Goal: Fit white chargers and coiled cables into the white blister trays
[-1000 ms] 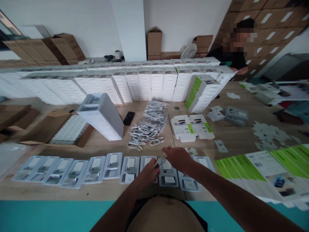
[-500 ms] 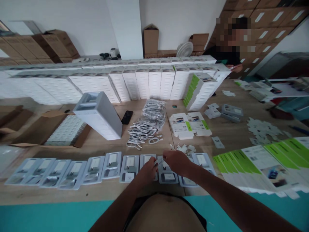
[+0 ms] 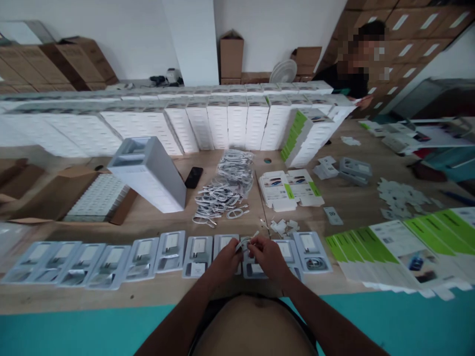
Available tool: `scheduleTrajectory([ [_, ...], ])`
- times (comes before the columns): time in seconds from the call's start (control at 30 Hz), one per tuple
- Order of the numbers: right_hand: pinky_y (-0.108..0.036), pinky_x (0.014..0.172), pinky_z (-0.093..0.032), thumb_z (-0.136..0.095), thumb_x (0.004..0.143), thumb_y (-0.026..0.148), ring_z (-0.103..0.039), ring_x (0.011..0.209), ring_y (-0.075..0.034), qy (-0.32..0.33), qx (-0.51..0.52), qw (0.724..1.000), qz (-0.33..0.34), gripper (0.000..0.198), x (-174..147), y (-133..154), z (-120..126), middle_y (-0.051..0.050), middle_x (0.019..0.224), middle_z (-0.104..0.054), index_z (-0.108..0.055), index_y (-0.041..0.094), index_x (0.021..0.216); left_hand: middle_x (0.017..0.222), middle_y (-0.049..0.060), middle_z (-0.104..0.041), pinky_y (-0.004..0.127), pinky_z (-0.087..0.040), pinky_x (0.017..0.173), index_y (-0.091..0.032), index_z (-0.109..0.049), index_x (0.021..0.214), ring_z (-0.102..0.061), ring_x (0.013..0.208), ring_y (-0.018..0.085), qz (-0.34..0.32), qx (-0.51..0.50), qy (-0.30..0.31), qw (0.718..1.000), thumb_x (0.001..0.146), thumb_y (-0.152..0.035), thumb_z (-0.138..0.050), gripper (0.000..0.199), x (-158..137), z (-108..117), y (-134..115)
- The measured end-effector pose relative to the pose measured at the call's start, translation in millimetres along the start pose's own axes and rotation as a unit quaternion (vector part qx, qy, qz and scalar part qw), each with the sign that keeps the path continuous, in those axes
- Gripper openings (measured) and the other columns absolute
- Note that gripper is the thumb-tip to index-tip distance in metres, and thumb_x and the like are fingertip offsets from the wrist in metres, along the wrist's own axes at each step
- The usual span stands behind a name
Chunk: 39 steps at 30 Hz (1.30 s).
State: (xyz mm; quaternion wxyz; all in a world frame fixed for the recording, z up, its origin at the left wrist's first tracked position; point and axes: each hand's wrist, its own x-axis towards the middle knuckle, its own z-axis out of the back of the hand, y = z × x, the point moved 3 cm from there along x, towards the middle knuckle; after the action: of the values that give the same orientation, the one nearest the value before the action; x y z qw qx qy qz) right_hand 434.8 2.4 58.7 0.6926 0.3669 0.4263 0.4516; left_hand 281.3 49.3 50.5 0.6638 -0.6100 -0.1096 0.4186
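Between my two hands is a coiled white charging cable, held just above the row of plastic trays. My left hand is closed on the coil's left side. The fingers of my right hand pinch its right side. Beneath them lie grey trays holding white chargers; one tray to the left also has a white card in it. The rightmost tray contains a charger and a coiled cable. Beyond my hands are small white pieces and a loose coiled cable.
A heap of bagged cables lies mid-table beside a black phone and a tall stack of trays. Flat printed boxes and green-white boxes are on the right. White box stacks line the back; a person is behind them.
My right hand has drawn back slightly toward me, and the cable's loop now shows between my hands. The rightmost tray's coiled cable has come into view. The whole view has shifted slightly.
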Motion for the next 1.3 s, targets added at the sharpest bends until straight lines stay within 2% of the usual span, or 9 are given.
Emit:
scheduleTrajectory([
  [0.1, -0.041, 0.087, -0.049, -0.064, 0.076, 0.025, -0.062, 0.096, -0.026, -0.105, -0.153, 0.974, 0.131, 0.029, 0.8, 12.8, 21.1, -0.01, 0.1, -0.067, -0.063, 0.02, 0.104, 0.084, 0.001, -0.06, 0.029, -0.039, 0.072, -0.021, -0.049, 0.094, -0.055, 0.079, 0.017, -0.044, 0.171, -0.06, 0.983, 0.086, -0.011, -0.042, 0.015, -1.2, 5.7, -0.6],
  [0.2, -0.045, 0.101, -0.043, -0.066, 0.077, 0.029, -0.051, 0.121, -0.029, -0.084, -0.129, 0.97, 0.19, 0.041, 5.4, 18.8, 31.5, -0.013, 0.127, -0.058, -0.061, 0.02, 0.117, 0.1, 0.007, -0.06, 0.034, -0.043, 0.084, -0.02, -0.051, 0.102, -0.057, 0.095, 0.022, -0.094, 0.286, -0.082, 0.95, 0.077, -0.003, -0.045, 0.03, -1.4, 8.0, -2.2],
  [0.3, -0.038, 0.081, -0.053, -0.063, 0.081, 0.04, -0.065, 0.095, -0.025, 0.034, -0.032, 0.995, 0.084, 0.036, 11.3, 10.1, 27.5, -0.01, 0.106, -0.069, -0.067, 0.018, 0.109, 0.106, 0.008, -0.059, 0.037, -0.045, 0.09, -0.02, -0.051, 0.107, -0.056, 0.102, 0.023, -0.139, 0.325, -0.083, 0.932, 0.072, 0.0, -0.047, 0.04, -2.4, 8.0, -4.7],
  [0.4, -0.028, 0.056, -0.05, -0.064, 0.08, 0.042, -0.065, 0.063, -0.018, 0.098, 0.053, 0.993, -0.029, 0.031, 10.8, 1.0, 21.5, -0.003, 0.07, -0.068, -0.07, 0.016, 0.095, 0.105, 0.007, -0.059, 0.037, -0.047, 0.09, -0.02, -0.05, 0.109, -0.056, 0.1, 0.022, -0.157, 0.309, -0.096, 0.933, 0.071, 0.001, -0.047, 0.043, -4.7, 9.3, -5.3],
  [0.67, -0.02, 0.043, -0.042, -0.074, 0.071, 0.039, -0.065, 0.059, -0.016, 0.19, 0.184, 0.96, -0.091, 0.031, 0.5, 3.0, 13.5, 0.002, 0.065, -0.065, -0.056, 0.018, 0.084, 0.114, 0.009, -0.059, 0.042, -0.045, 0.096, -0.021, -0.053, 0.112, -0.054, 0.107, 0.024, -0.259, 0.316, -0.035, 0.912, 0.078, -0.003, -0.049, 0.038, -16.3, 10.6, -9.3],
  [0.77, -0.02, 0.045, -0.042, -0.077, 0.066, 0.034, -0.058, 0.053, -0.011, 0.157, 0.214, 0.961, -0.084, 0.032, -0.7, 2.1, 11.5, 0.005, 0.061, -0.06, -0.052, 0.018, 0.078, 0.123, 0.009, -0.056, 0.043, -0.042, 0.1, -0.023, -0.047, 0.128, -0.051, 0.115, 0.025, -0.22, 0.219, -0.025, 0.95, 0.073, -0.001, -0.05, 0.059, -21.8, 16.1, -21.3],
  [0.87, -0.02, 0.047, -0.041, -0.077, 0.067, 0.029, -0.054, 0.055, -0.009, 0.123, 0.198, 0.971, -0.052, 0.028, -2.7, 3.4, 13.6, 0.005, 0.062, -0.057, -0.053, 0.018, 0.077, 0.115, 0.007, -0.059, 0.034, -0.048, 0.084, -0.022, -0.043, 0.134, -0.058, 0.098, 0.02, -0.122, -0.002, 0.017, 0.992, 0.073, -0.007, -0.054, 0.065, -22.8, 18.9, -30.6],
  [1.0, -0.02, 0.048, -0.039, -0.076, 0.067, 0.026, -0.051, 0.055, -0.009, 0.118, 0.168, 0.978, -0.031, 0.024, -5.5, 8.9, 17.8, 0.006, 0.063, -0.054, -0.055, 0.018, 0.077, 0.084, 0.002, -0.062, 0.023, -0.043, 0.059, -0.014, -0.06, 0.103, -0.054, 0.066, 0.011, 0.018, -0.164, 0.041, 0.986, 0.078, -0.024, -0.064, 0.027, -15.3, 19.2, -31.0],
  [1.3, -0.024, 0.056, -0.042, -0.072, 0.066, 0.022, -0.053, 0.061, -0.012, 0.077, 0.107, 0.991, -0.018, 0.021, -3.4, 10.6, 20.6, 0.005, 0.066, -0.055, -0.056, 0.019, 0.08, 0.083, 0.002, -0.066, 0.018, -0.036, 0.046, -0.015, -0.06, 0.11, -0.056, 0.066, 0.011, 0.095, -0.271, 0.017, 0.958, 0.069, -0.03, -0.075, 0.046, -8.3, 19.7, -25.1],
])
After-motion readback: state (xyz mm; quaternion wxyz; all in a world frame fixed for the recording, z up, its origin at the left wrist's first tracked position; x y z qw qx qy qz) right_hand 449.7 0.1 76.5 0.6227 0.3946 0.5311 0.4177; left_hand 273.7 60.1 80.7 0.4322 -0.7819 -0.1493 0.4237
